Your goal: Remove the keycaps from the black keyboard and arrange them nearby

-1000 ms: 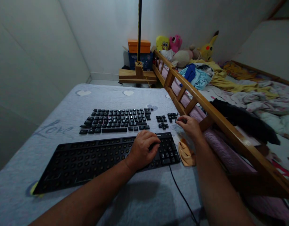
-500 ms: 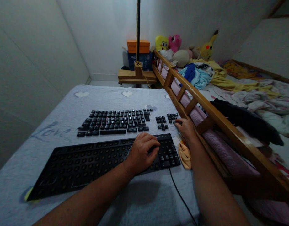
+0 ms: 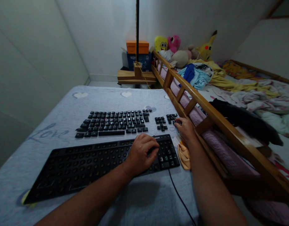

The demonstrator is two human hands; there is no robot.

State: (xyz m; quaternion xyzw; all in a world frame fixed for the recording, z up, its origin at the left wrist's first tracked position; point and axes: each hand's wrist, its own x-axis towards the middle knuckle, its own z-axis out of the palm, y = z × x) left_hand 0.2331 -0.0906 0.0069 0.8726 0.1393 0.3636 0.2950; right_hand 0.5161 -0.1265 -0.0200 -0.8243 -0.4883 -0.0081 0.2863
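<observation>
A black keyboard frame (image 3: 88, 163), most of its keycaps removed, lies on a pale grey sheet (image 3: 106, 97). Beyond it the loose keycaps (image 3: 113, 122) are laid out in keyboard order. My left hand (image 3: 141, 152) rests curled on the frame's right part, beside the keys that remain on the number pad (image 3: 166, 153). My right hand (image 3: 185, 127) reaches to the small group of loose keycaps at the far right (image 3: 169, 117), fingers pinched at one of them. A tan cloth (image 3: 184, 155) lies under my right wrist.
A wooden bed rail (image 3: 205, 110) runs along the right, with rumpled bedding, clothes and plush toys (image 3: 182, 47) beyond. A black pole on a wooden base (image 3: 136, 73) and stacked boxes (image 3: 137, 51) stand at the back. The keyboard cable (image 3: 179, 196) trails toward me.
My right hand has drawn slightly back and left onto the rightmost loose keycaps. My left hand stays on the frame. The view has shifted a little.
</observation>
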